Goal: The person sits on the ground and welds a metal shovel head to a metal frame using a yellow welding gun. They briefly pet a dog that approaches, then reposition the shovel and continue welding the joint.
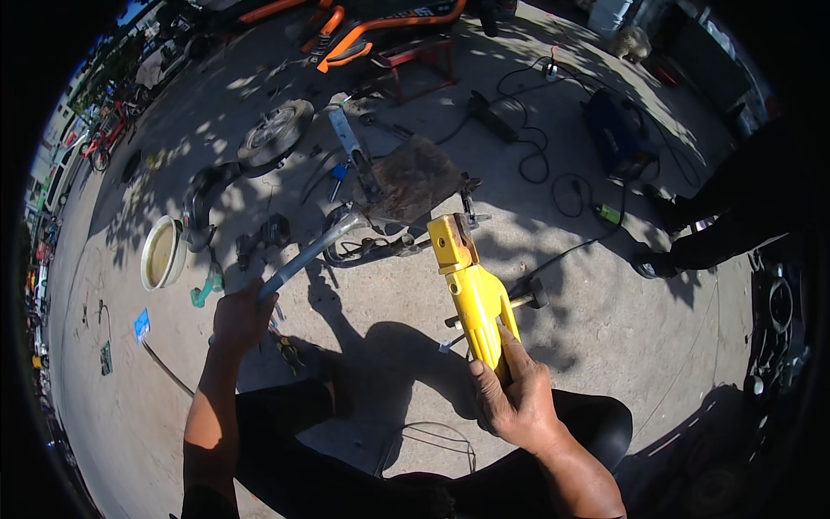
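My right hand (523,402) is closed around the lower end of a yellow welding electrode holder (478,303), fingers against its lever. The holder points up and away from me, and no rod shows in its jaws. My left hand (242,320) grips a blue-grey metal tube (298,266), whose flattened, shiny far end rises toward the middle. Just beyond that end lies a rusty, dirt-brown plate (413,182), with a worn blue-grey metal bar (350,143) leaning across its left side. Under the plate sits a dark metal frame (380,251), partly hidden.
A hammer (532,296) lies behind the electrode holder. To the left are a cream bowl (150,281), a green power tool (207,285), a black curved pipe (199,208) and a wheel (277,134). Cables surround a dark blue machine (616,134). Another person's legs (731,225) stand at right.
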